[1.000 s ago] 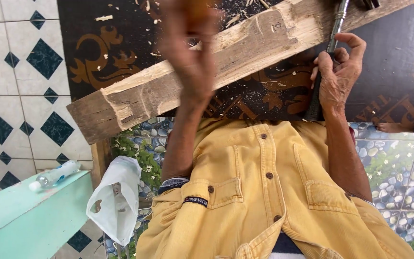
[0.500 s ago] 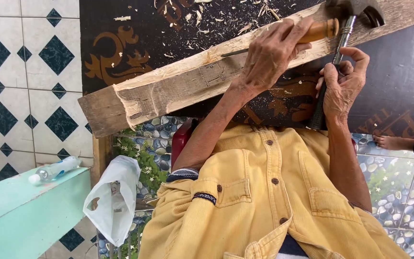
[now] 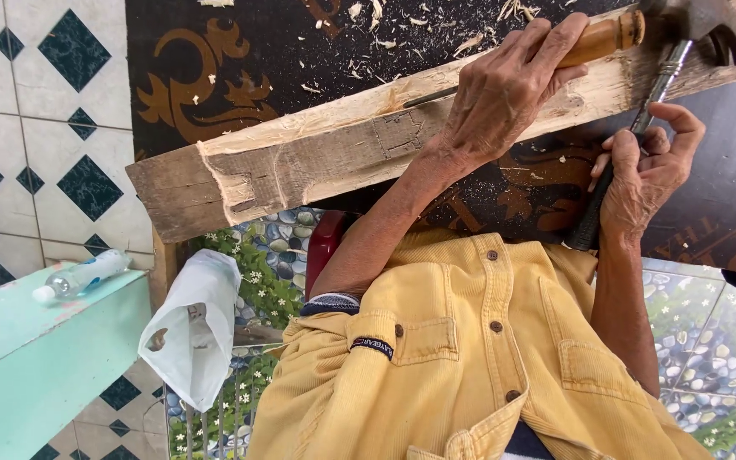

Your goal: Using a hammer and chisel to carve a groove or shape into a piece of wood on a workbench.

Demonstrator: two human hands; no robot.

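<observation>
Here, wooden-handled chisel [image 3: 594, 40] on rough-hewn plank [image 3: 300, 166].

Mustard-yellow shirt [image 3: 470, 358], pale weathered plank [image 3: 317, 162], white-and-teal diamond tiles [image 3: 44, 128], mint bench [image 3: 36, 358]

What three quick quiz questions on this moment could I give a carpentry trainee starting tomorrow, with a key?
1. True or false: the left hand grips the wooden handle of a chisel laid on the plank.
2. What does the right hand hold? A) a saw B) a hammer C) a brush
3. What lies scattered on the dark patterned mat above the plank?

Key
1. True.
2. B; the hammer head is beside the butt of the chisel handle.
3. Pale wood chips.
</observation>
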